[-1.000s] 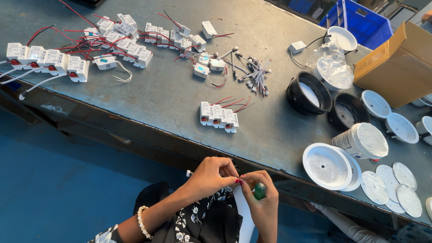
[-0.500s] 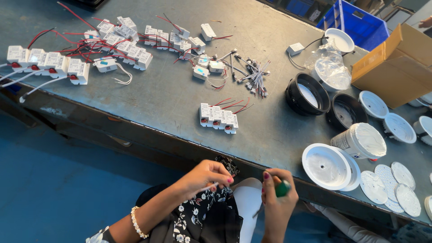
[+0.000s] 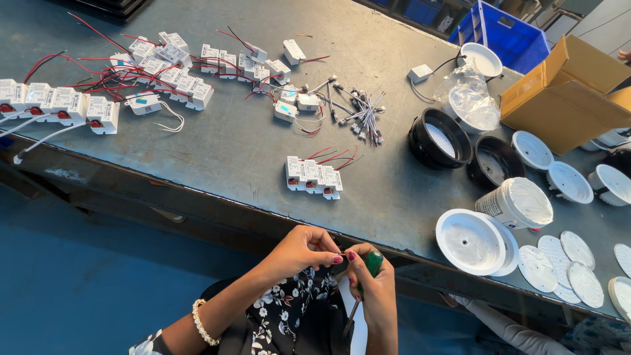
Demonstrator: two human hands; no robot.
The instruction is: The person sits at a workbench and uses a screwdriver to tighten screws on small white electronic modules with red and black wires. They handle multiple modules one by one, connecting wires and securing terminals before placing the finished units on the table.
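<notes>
Below the near edge of the tabletop (image 3: 217, 148), the left hand (image 3: 303, 248) pinches a small part, too tiny to identify, steadying it for the green-handled screwdriver (image 3: 363, 279) gripped in the right hand (image 3: 373, 283); white driver modules (image 3: 313, 176) sit just beyond

White driver boxes (image 3: 313, 176) with red wires are lying on the grey tabletop (image 3: 217, 144). Round white lamp housings (image 3: 470, 241) are sitting near a cardboard box (image 3: 565, 92).

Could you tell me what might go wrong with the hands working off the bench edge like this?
The left hand pinches something tiny against the right hand, which grips a green-handled screwdriver over the lap; a dropped part could land on the blue floor. The tip may slip toward the fingers.
</notes>
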